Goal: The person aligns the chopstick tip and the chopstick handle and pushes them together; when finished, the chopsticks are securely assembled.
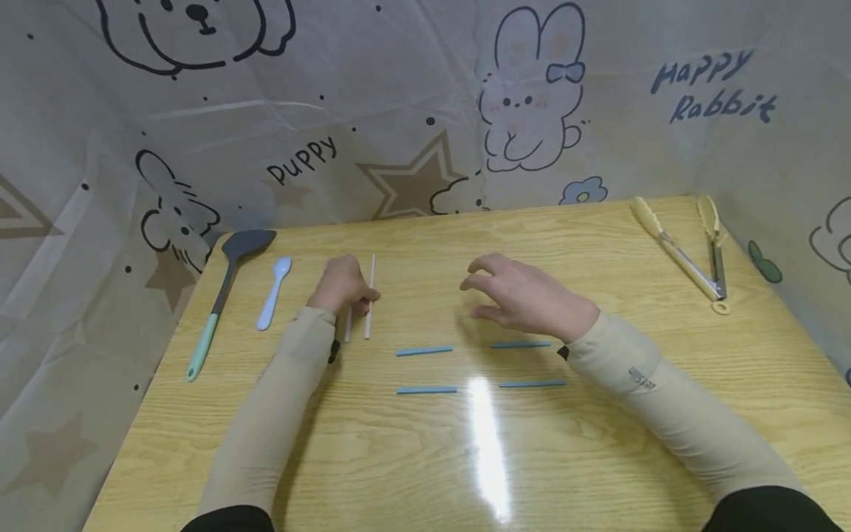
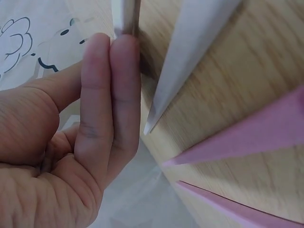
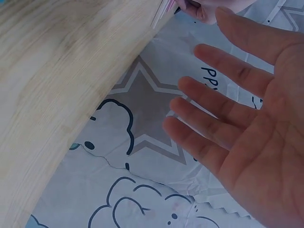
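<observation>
My left hand (image 1: 342, 284) pinches a thin pale stick (image 2: 126, 16) between its fingertips at the left of the table. Close beside it, another pale stick (image 2: 190, 52) and two pink sticks (image 2: 247, 128) show in the left wrist view; in the head view the hand covers part of this group. Above the middle of the table hovers my right hand (image 1: 528, 295), fingers spread and bent a little, holding nothing. Nearer to me lie several blue sticks in two rows, one of them a blue stick (image 1: 521, 345) just below the right hand.
Left of the left hand lie a light-blue spoon (image 1: 269, 303) and a dark spatula (image 1: 229, 284) with a mint handle. Tongs (image 1: 688, 262) with cream tips lie spread at the far right. A printed cloth (image 1: 399, 96) hangs behind the wooden table (image 1: 372, 458).
</observation>
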Demonstrator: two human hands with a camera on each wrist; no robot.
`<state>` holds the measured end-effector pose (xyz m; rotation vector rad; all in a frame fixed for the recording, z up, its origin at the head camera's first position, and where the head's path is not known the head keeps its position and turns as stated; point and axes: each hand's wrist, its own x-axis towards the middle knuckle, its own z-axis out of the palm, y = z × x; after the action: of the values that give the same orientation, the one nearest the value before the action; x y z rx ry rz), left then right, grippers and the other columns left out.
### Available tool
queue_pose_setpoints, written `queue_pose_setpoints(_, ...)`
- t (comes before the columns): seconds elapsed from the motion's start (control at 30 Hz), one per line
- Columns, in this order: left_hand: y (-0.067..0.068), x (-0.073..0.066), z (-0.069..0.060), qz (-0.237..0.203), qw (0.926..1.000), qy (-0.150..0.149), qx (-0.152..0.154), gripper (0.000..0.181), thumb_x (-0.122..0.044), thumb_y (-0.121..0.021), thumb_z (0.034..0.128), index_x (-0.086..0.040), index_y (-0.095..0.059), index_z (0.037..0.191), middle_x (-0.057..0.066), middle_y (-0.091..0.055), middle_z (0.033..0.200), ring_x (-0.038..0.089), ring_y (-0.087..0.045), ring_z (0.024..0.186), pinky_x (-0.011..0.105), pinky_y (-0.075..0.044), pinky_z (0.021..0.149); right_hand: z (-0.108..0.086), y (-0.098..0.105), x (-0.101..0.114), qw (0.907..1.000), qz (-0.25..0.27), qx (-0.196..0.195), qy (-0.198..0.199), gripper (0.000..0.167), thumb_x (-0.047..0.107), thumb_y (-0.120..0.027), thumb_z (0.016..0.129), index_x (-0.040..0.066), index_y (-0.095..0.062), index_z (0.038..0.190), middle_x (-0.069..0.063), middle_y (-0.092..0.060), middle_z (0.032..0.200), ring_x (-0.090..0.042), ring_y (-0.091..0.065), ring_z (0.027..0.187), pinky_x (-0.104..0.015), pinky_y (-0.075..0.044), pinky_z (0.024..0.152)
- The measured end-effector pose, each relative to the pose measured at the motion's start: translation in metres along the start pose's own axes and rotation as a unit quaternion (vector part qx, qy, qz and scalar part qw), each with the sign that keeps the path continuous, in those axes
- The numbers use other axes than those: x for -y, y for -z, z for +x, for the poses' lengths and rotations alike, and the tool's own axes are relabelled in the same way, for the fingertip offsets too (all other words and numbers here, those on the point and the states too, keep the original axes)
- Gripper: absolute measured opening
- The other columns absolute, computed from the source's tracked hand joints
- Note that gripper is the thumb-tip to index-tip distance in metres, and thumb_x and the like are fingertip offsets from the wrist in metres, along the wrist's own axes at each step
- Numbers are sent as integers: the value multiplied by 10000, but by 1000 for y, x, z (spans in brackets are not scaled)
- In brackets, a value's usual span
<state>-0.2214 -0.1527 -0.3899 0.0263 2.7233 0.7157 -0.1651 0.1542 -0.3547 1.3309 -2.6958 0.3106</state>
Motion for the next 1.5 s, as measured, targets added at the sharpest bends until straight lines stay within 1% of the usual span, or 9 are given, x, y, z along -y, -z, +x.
queue_pose_setpoints(0.23, -2, 3, 1, 56, 9999, -158, -28, 246, -106, -790, 849, 8, -707, 647, 62, -650, 548, 177, -672, 515, 391, -471, 977, -2, -1, -1, 9999, 18, 94, -68, 386, 275, -783, 873, 54, -683, 1174, -169, -587, 1240, -335, -573, 1123, -448, -488, 933)
queue_pose_setpoints(0.43, -1, -3, -5, 252, 9992, -221, -240, 280, -151, -787, 863, 26, -660, 688, 104, -648, 567, 210, -666, 513, 297, -567, 639, -4, 1, -3, 9999, 38, 24, -111, 391, 257, -794, 862, 45, -683, 1171, -172, -595, 1222, -332, -592, 1079, -459, -498, 910)
queue_pose_setpoints(0.57, 1, -18, -17, 683, 9929, -696, -682, 409, -218, -761, 894, -25, -567, 589, 73, -561, 487, 170, -553, 423, 261, -455, 482, -11, 1, -8, 9998, 34, -15, -175, 389, 233, -810, 846, 38, -688, 1159, -162, -610, 1183, -325, -610, 1038, -454, -509, 884)
queue_pose_setpoints(0.7, 0, -36, -32, 906, 9829, -1370, -831, 349, -250, -751, 904, -20, -617, 678, 37, -561, 600, 138, -458, 488, 281, -427, 518, -17, 0, -11, 9990, 99, 258, -351, 413, 224, -813, 840, 45, -678, 1187, -143, -620, 1171, -305, -628, 1010, -444, -522, 857)
queue_pose_setpoints(0.77, -4, -44, -39, 914, 9791, -1659, -737, 294, -259, -753, 902, 12, -677, 817, 73, -643, 725, 143, -504, 530, 288, -477, 569, -20, -1, -11, 9977, 149, 465, -472, 432, 229, -812, 840, 60, -669, 1211, -120, -625, 1175, -288, -641, 983, -439, -534, 829)
queue_pose_setpoints(0.87, -13, -52, -48, 1005, 9717, -2045, -630, 341, -278, -778, 876, 34, -686, 977, 119, -688, 893, 146, -538, 603, 293, -509, 617, -26, -3, -10, 9952, 185, 769, -570, 467, 243, -821, 827, 75, -658, 1231, -90, -636, 1154, -264, -657, 929, -428, -548, 792)
queue_pose_setpoints(1.1, -38, -56, -64, 1318, 9574, -2568, -99, 369, -312, -822, 822, -12, -687, 989, 85, -695, 908, 143, -546, 644, 287, -491, 589, -37, -9, -7, 9906, 80, 1199, -660, 489, 226, -859, 773, 104, -656, 1201, -53, -656, 1050, -183, -627, 787, -406, -551, 700)
queue_pose_setpoints(1.27, -51, -55, -70, 1243, 9519, -2795, 177, 342, -274, -840, 802, -22, -687, 974, 30, -657, 819, 123, -529, 666, 282, -494, 625, -42, -13, -5, 9847, 187, 1492, -878, 423, 134, -830, 771, 121, -671, 1162, -31, -657, 999, -179, -616, 768, -407, -538, 666)
queue_pose_setpoints(1.5, -59, -51, -74, 1105, 9568, -2665, 362, 275, -241, -853, 787, -68, -655, 871, -20, -621, 786, 117, -544, 685, 271, -485, 633, -49, -20, -7, 9826, 144, 1631, -876, 321, 202, -844, 791, 123, -683, 1057, 3, -639, 910, -153, -605, 781, -389, -535, 672)
